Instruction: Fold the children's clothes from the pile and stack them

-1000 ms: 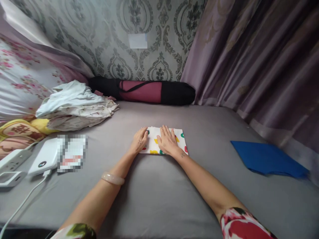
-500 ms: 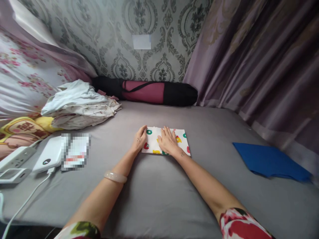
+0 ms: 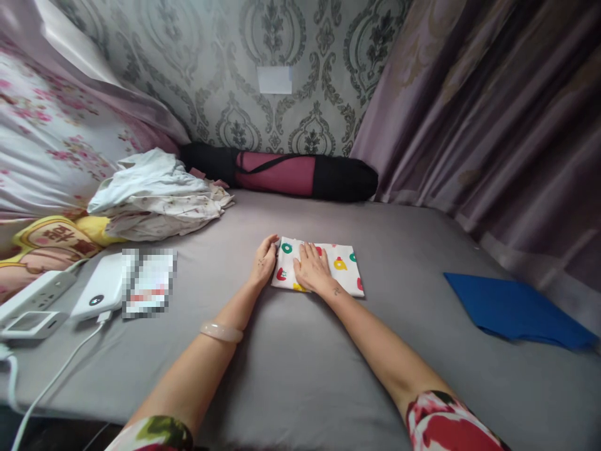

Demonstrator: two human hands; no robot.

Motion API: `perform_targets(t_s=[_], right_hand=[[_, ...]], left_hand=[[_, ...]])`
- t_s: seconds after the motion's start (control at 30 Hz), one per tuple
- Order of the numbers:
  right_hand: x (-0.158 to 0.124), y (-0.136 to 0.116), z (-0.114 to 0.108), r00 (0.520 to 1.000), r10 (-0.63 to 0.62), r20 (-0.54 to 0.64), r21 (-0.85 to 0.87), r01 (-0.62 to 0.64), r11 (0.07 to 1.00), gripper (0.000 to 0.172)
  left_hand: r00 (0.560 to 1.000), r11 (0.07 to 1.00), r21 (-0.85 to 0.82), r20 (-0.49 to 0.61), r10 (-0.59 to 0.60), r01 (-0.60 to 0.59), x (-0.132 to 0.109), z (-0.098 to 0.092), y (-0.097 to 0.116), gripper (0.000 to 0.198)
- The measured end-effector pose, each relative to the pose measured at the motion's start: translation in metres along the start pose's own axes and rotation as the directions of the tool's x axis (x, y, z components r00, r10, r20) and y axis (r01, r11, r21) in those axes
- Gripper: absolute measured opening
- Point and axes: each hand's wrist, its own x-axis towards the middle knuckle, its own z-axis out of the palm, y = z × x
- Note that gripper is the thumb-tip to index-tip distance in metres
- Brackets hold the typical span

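Grey sheet [image 3: 291, 382] across lower frame, patterned wall [image 3: 213, 69] top centre, curtain [image 3: 446, 119] upper right; printed cloth [image 3: 347, 279] at centre, right hand [image 3: 312, 269] flat atop, left hand [image 3: 264, 262] at its left edge, both with fingers extended.

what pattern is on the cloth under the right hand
The cloth is white with red, yellow and green shapes, head view.

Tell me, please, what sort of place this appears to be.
Probably a bedroom: a wide grey sheet is spread like bedding, a purple curtain hangs at the right, and crumpled cloth lies heaped at the left.
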Motion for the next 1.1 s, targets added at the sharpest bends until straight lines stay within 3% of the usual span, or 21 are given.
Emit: perform_targets(t_s=[0.17, 0.33, 0.53, 0.7, 0.8, 0.93, 1.1], right_hand=[[0.008, -0.029, 0.0, 0.994, -0.094, -0.064, 0.028, 0.096, 0.995, 0.058], [0.011, -0.049, 0.014, 0.986, -0.164, -0.035, 0.039, 0.165, 0.985, 0.059], [0.011, -0.048, 0.022, 0.987, -0.159, -0.034, 0.066, 0.161, 0.985, 0.06], [0.012, -0.039, 0.007, 0.988, -0.152, 0.023, 0.203, 0.144, 0.969, 0.057], [0.006, -0.019, -0.004, 0.994, -0.109, -0.02, 0.22, 0.111, 0.969, 0.057], [-0.01, 0.018, -0.016, 0.995, -0.072, -0.073, 0.096, 0.079, 0.992, 0.058], [-0.02, 0.04, -0.019, 0.994, -0.075, -0.074, 0.002, 0.076, 0.997, 0.056]], left_hand=[[0.999, 0.999, -0.02, -0.015, -0.031, 0.031, 0.0, -0.001, 0.005, 0.039], [0.996, 0.997, -0.031, -0.047, -0.072, 0.071, 0.0, -0.001, 0.008, 0.045], [0.998, 0.998, 0.02, -0.023, -0.061, 0.062, 0.0, 0.002, 0.005, 0.048], [0.999, 0.997, 0.072, 0.01, -0.03, 0.029, 0.001, 0.0, 0.004, 0.05], [0.999, 0.981, 0.193, 0.042, -0.019, 0.01, 0.002, -0.001, 0.008, 0.049], [0.983, 0.868, 0.476, 0.173, 0.064, -0.14, -0.004, 0.011, 0.02, 0.042], [0.9, 0.617, 0.672, 0.41, 0.149, -0.409, -0.023, 0.039, 0.037, 0.047]])
